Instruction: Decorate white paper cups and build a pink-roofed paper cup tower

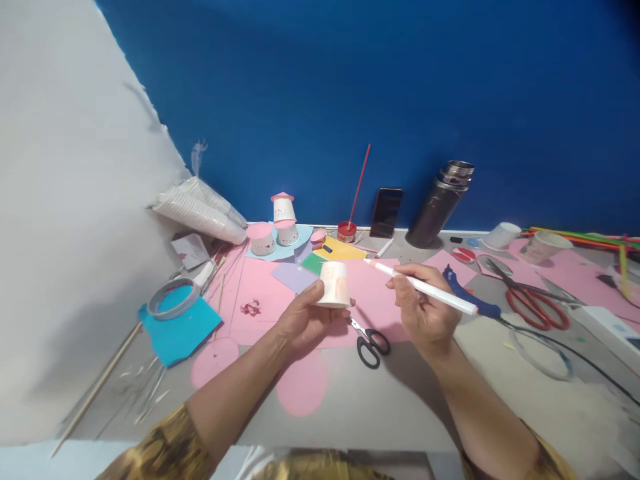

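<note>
My left hand [305,320] is closed round a small upside-down paper cup [334,284] with faint pink marks, held above the pink paper [260,293]. My right hand [423,303] grips a white marker [425,288] with a pink tip that points left toward the cup, a short gap away. Small black-handled scissors [370,343] lie on the table just below and between both hands.
Finished pink-topped cups [277,230] stand at the back by a sleeve of stacked cups [200,210]. A red paint pot [346,231], phone [387,212], steel flask [440,203], red scissors [533,303], glue gun [467,293], tape roll [173,297] and pink circles [301,390] surround the hands.
</note>
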